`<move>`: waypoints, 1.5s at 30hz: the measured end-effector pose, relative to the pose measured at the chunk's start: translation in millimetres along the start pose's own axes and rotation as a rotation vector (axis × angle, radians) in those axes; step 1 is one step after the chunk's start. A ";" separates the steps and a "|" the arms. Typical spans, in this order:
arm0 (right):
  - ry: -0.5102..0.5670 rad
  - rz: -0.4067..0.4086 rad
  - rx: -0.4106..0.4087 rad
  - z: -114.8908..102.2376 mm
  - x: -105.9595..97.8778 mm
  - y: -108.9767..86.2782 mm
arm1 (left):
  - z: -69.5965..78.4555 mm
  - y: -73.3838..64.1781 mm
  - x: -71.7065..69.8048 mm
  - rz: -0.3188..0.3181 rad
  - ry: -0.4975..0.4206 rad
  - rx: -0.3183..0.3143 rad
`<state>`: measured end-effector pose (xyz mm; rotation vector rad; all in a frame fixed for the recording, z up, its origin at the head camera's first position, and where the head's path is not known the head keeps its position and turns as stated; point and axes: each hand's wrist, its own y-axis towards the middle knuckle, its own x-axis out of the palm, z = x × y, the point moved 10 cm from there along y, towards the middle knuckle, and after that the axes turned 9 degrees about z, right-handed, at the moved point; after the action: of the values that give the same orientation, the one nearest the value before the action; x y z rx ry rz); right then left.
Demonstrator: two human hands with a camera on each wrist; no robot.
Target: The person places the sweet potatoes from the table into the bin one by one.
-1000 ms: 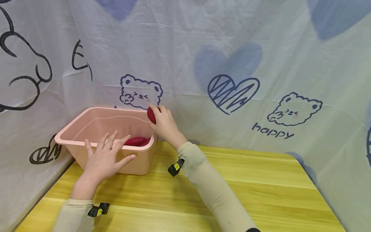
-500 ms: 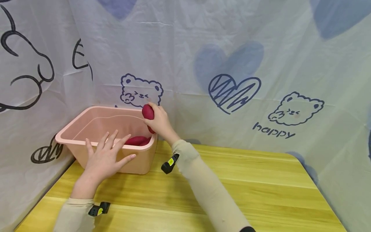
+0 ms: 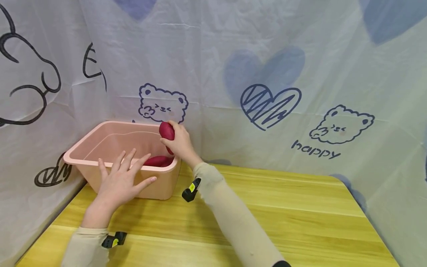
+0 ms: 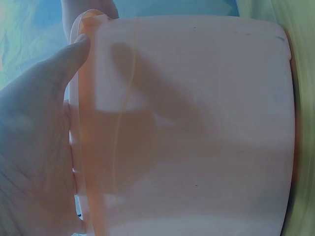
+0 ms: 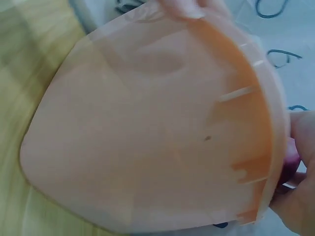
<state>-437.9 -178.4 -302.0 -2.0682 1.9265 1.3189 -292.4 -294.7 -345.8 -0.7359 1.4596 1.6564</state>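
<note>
My right hand (image 3: 180,142) holds a dark red, rounded, elongated thing shaped like a sweet potato (image 3: 166,131) at the right end of a pink plastic tub (image 3: 121,126). Its lower tip dips inside the rim. A second dark red thing of the same look (image 3: 158,161) lies inside the tub near the front right corner, partly hidden by the front rim. My left hand (image 3: 120,183) rests at the front rim with its fingers spread and straight. In the right wrist view the held sweet-potato-shaped thing (image 5: 291,160) is mostly hidden by hand and rim.
The tub stands at the back left of a yellow wood-grain table (image 3: 283,207). A whitish cloth (image 3: 213,66) with drawn bears and hearts hangs close behind the table and at both sides. Black wrist cameras sit on both wrists.
My right hand has moved left over the tub's right end, carrying the dark red thing and turning so more of it shows. The left hand has stayed put.
</note>
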 end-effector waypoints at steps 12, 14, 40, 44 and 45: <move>-0.130 0.068 -0.079 -3.8 6.0 -12.2 | 0.6 1.8 -0.7 0.005 0.000 0.006; -0.120 0.069 -0.072 -3.3 6.2 -13.0 | 0.4 1.6 -0.6 -0.001 0.004 0.004; -0.133 0.071 -0.082 -5.0 4.8 -13.9 | 1.1 1.5 -2.7 -0.004 0.006 0.002; -0.131 0.068 -0.083 -4.4 4.3 -14.0 | 0.6 2.1 -1.5 -0.010 0.006 0.001; -0.129 0.068 -0.085 -4.4 4.1 -14.0 | 0.7 2.2 -1.4 -0.010 0.007 0.001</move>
<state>-424.3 -180.8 -308.6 -1.9147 1.9348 1.5331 -293.4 -294.4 -343.4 -0.7476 1.4591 1.6471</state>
